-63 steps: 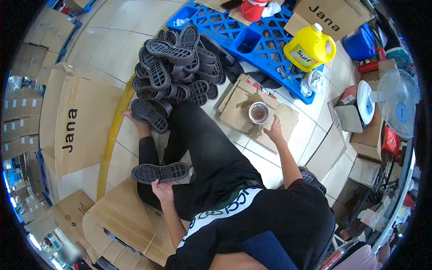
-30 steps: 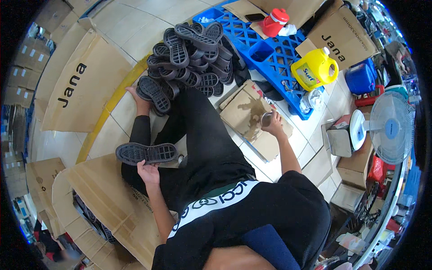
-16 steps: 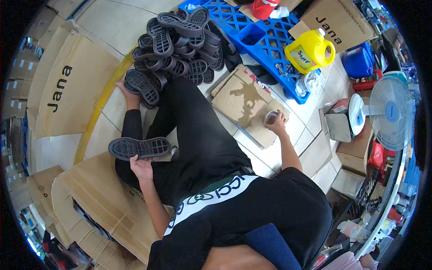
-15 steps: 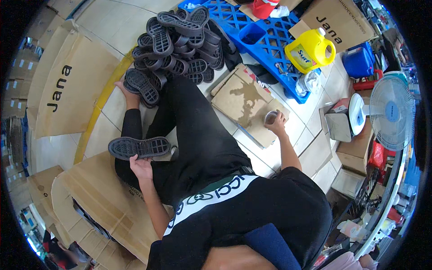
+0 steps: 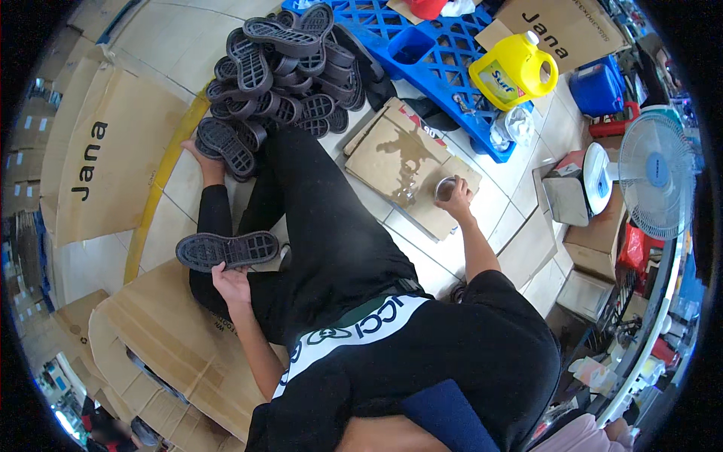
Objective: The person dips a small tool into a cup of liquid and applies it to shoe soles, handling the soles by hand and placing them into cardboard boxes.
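Note:
My left hand [image 5: 232, 285] is closed on the edge of a dark shoe sole [image 5: 226, 251], gripping it over my bent leg with its grid-patterned side up. My right hand [image 5: 458, 202] has its fingers curled round a small round cup [image 5: 445, 189] at the right end of a flattened cardboard stack [image 5: 376, 154]. What the cup contains is hard to make out. A dark wet stain [image 5: 407, 162] spreads over the cardboard, with shiny spots beside the cup. Beyond my legs lies a heap of similar soles [image 5: 286, 75], the nearest touching my bare foot [image 5: 202, 154].
A blue plastic pallet [image 5: 444, 60] at the back carries a yellow jug [image 5: 512, 71] and a crumpled clear bag [image 5: 516, 124]. A white fan [image 5: 657, 177] stands at the right. Large cardboard cartons [image 5: 113, 151] are at the left, with another piece [image 5: 162, 331] beside my leg.
The whole view has shifted slightly. Both hands keep their holds on the sole and the cup; the cup sits at nearly the same place on the cardboard.

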The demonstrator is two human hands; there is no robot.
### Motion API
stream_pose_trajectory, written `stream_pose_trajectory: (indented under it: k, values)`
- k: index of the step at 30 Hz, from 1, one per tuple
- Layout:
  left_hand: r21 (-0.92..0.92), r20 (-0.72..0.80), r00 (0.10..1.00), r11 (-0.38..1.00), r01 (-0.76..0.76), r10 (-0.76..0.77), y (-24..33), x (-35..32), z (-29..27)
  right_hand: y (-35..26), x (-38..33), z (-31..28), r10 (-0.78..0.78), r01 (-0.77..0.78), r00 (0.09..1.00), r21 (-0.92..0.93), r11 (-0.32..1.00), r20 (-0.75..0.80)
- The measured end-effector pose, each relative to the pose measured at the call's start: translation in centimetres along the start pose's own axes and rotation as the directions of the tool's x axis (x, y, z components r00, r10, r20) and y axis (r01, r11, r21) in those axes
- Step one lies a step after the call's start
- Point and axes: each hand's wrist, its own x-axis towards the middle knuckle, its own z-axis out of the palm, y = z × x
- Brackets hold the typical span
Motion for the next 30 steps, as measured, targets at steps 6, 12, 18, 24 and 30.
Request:
stream_pose_trajectory:
  k: [6, 12, 18, 24, 30]
  values:
    - [-0.005, -0.033, 0.999, 1.0, 0.024, -0.024, 0.0, -0.1, 0.5, 2.2, 1.1, -0.3, -0.156, 0.157, 0.988, -0.012, 0.988, 0.004]
    - [0.043, -0.068, 0.998, 0.999, -0.004, 0.007, 0.0, -0.3, 1.2, 1.6, -1.2, -4.4, 0.002, 0.0, 0.994, 0.018, 1.0, -0.114]
    - [0.039, -0.044, 0.999, 0.999, -0.009, 0.01, 0.0, -0.5, 0.8, 3.2, -3.2, -7.2, 0.03, -0.028, 0.987, 0.015, 1.0, -0.156]
    - [0.046, -0.059, 0.998, 0.999, -0.003, 0.005, 0.3, -1.0, 1.9, 2.5, -4.8, -5.9, 0.091, -0.086, 0.986, 0.045, 0.995, -0.137]
    - [0.063, -0.054, 0.999, 0.998, -0.002, 0.005, 0.0, -0.7, 1.4, 2.4, -5.4, -1.3, -0.022, 0.025, 0.993, 0.027, 0.999, -0.116]
